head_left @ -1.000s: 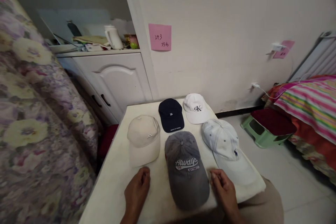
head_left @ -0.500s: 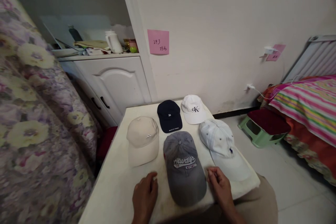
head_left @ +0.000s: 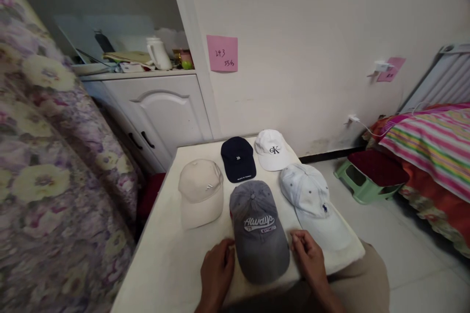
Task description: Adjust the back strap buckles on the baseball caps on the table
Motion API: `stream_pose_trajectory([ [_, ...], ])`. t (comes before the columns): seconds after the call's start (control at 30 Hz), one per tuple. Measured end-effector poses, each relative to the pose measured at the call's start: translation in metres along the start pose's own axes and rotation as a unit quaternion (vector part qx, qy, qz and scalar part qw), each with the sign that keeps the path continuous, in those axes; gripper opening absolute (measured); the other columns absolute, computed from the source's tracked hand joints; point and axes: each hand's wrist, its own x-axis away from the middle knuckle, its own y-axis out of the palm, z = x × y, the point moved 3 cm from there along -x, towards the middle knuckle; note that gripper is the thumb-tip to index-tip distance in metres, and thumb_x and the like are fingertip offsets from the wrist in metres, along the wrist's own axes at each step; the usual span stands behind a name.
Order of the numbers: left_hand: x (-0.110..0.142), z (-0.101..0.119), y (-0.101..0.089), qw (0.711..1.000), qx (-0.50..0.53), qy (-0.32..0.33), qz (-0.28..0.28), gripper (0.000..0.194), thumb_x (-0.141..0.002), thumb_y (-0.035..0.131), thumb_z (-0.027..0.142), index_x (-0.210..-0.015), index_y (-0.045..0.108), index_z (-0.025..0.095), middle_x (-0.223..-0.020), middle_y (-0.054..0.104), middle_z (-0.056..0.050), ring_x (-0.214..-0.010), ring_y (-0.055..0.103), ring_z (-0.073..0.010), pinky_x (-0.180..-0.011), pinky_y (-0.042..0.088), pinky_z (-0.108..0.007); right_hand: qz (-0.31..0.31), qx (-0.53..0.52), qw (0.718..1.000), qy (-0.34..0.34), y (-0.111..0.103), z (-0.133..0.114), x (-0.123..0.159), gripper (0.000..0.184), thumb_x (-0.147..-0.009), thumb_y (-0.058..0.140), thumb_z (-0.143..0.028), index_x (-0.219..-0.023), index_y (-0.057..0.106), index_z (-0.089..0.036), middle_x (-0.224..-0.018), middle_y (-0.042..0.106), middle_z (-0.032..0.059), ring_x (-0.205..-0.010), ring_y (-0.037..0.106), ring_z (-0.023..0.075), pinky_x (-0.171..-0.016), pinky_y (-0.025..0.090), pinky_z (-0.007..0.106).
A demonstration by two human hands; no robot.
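A grey baseball cap with "Always" lettering lies on the table, its brim toward me. My left hand, fingers curled, rests beside the brim's left edge; whether the fingertips touch it I cannot tell. On the other side, my right hand is loosely closed close to the brim's right edge, with nothing visible in it. Behind and around sit a beige cap, a navy cap, a white cap with letters on the front, and a pale blue cap partly beyond my right hand.
The cream table stands against the wall. A floral curtain hangs at left, near a white cabinet with a white jug on top. At right are a green stool and a bed.
My left hand has moved right, from below the beige cap to the grey cap's brim. My right hand stays near the brim's other edge. The caps keep their places; the view shifts slightly.
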Motion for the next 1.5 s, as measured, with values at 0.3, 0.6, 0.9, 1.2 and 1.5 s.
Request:
stream_pose_trajectory([
  [0.3,-0.001,-0.001,0.005,1.000,0.007,0.004,-0.001,0.025,-0.091,0.046,0.025,-0.101,0.069,0.024,-0.093,0.076,-0.004,-0.087,0.068,-0.0232,-0.079,0.044,-0.035,0.001,0.002,1.000,0.010,-0.001,0.002,0.000,0.038,-0.087,0.057,-0.055,-0.083,0.066,-0.019,-0.065,0.059,0.0007,-0.064,0.056,0.0203,-0.062,0.046,0.028],
  [0.6,0.001,0.000,0.004,1.000,0.003,0.016,-0.003,0.025,-0.091,0.047,0.028,-0.099,0.070,0.024,-0.086,0.075,-0.003,-0.082,0.068,-0.0229,-0.075,0.045,-0.034,-0.005,0.006,1.000,0.030,-0.002,0.003,-0.001,0.036,-0.089,0.056,-0.053,-0.086,0.066,-0.018,-0.066,0.059,0.0007,-0.065,0.056,0.0193,-0.061,0.046,0.027],
  [0.9,0.000,-0.004,0.008,1.000,0.007,0.026,-0.005,0.026,-0.092,0.047,0.030,-0.101,0.070,0.024,-0.093,0.076,-0.004,-0.086,0.069,-0.0234,-0.078,0.046,-0.035,0.002,0.011,0.998,0.056,0.000,0.006,-0.004,0.035,-0.086,0.059,-0.053,-0.087,0.066,-0.018,-0.066,0.062,0.0006,-0.055,0.054,0.0167,-0.051,0.043,0.025],
  [1.2,0.001,-0.004,0.007,1.000,0.018,0.013,-0.017,0.024,-0.091,0.047,0.028,-0.100,0.070,0.024,-0.089,0.075,-0.005,-0.084,0.067,-0.0237,-0.077,0.045,-0.036,-0.027,-0.006,0.996,0.079,0.005,0.010,-0.002,0.038,-0.086,0.058,-0.057,-0.087,0.062,-0.019,-0.056,0.053,-0.0041,-0.047,0.051,0.0151,-0.047,0.040,0.025],
  [1.5,0.000,-0.001,0.005,0.999,0.020,0.013,-0.025,0.025,-0.091,0.046,0.027,-0.101,0.069,0.023,-0.090,0.074,-0.005,-0.086,0.067,-0.0242,-0.078,0.044,-0.037,-0.039,-0.016,0.996,0.079,0.005,0.012,-0.003,0.038,-0.086,0.058,-0.057,-0.086,0.060,-0.019,-0.057,0.056,-0.0029,-0.048,0.054,0.0159,-0.048,0.042,0.025],
])
